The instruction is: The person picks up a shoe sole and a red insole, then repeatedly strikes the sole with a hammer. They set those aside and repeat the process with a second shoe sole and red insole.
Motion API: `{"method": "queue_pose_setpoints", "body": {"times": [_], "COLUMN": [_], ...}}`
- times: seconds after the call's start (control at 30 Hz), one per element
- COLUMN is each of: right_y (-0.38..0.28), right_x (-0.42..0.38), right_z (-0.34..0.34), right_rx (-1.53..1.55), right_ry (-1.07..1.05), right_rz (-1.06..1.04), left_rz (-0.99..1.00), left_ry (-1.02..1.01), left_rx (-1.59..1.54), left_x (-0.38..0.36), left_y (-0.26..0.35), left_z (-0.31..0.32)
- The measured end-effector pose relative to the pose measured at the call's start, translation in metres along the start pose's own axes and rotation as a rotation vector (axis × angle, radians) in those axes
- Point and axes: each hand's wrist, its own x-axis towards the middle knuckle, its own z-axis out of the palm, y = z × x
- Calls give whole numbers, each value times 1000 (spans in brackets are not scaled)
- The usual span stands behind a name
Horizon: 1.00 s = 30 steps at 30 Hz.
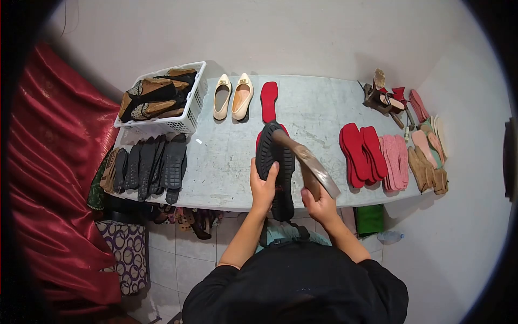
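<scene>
My left hand (264,186) is closed round a black ridged shoe sole (265,151), its thumb on the tread. Behind and below that sole another black piece (283,202) shows, with a bit of red beside it. In my right hand (319,205) is the handle of a hammer (315,167); its long metal head reaches up and left over the black sole, and its narrow end is near or on the sole's upper part. Just beyond the sole, a red insole (269,101) lies on the table (232,162).
At the back left are a white basket (200,92) of shoes and a pair of cream shoes (242,97). Black soles (147,167) line the left. Red insoles (362,154), pink insoles (395,162) and brown pieces (421,168) lie right, with tools (377,100) behind.
</scene>
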Motion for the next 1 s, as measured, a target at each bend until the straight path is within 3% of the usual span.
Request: {"method": "queue_pose_setpoints", "body": {"times": [0.1, 0.17, 0.23, 0.37, 0.43, 0.5, 0.6, 0.8, 1.0], "right_y": [21, 21, -3, 26, 16, -11, -4, -13, 8], "right_x": [-8, -3, 10, -5, -3, 4, -1, 7, -1], "right_z": [-8, -15, -29, -26, -25, -34, -38, -40, -40], "right_rx": [125, 72, -78, -66, 56, -56, -32, -72, 66], "right_ry": [-25, -15, -124, -100, -85, -167, -201, -245, -232], "right_rz": [-41, -57, 64, -113, -104, -39, -64, -13, -143], "left_rz": [20, 7, -26, 1, 34, 72, 36, 67, 26], "left_ry": [3, -32, -21, -8, 0, 4, 47, 20, 45], "left_rx": [-24, 6, -5, 45, 47, 56, -30, 84, -52], "left_x": [-5, -9, -11, -12, -11, -9, -5, -7, -5], "left_y": [1, -2, -2, -4, -6, -6, -3, -2, 5], "left_z": [7, 8, 13, 15, 16, 18, 22, 20, 18]}}
